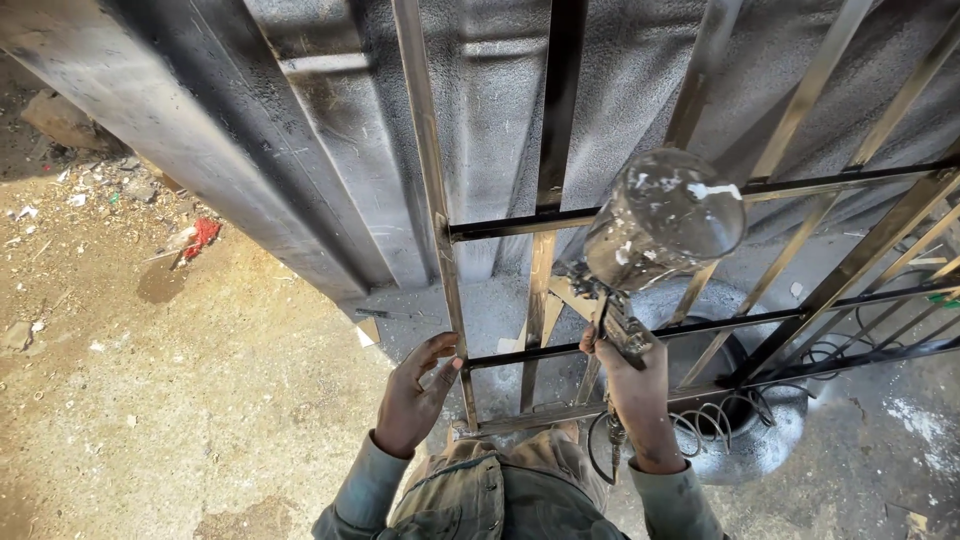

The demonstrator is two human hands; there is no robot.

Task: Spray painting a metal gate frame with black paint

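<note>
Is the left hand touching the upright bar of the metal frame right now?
Touching. The head view shows the left hand with its fingers curled against the upright bar of the metal frame, with no gap between them.

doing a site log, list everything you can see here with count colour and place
metal grille frame: one, bare brownish bars with some black crossbars, upright at centre and right
spray gun: one, silvery cup flecked white, centre right, held up at the grille
coiled hose: one, dark, below the gun
round drum: one, grey-sprayed, on the ground behind the grille
corrugated wall: one, grey and black, top
red scrap: one, on dirt ground, left
left hand: grips the grille's left upright
right hand: holds the spray gun
</note>
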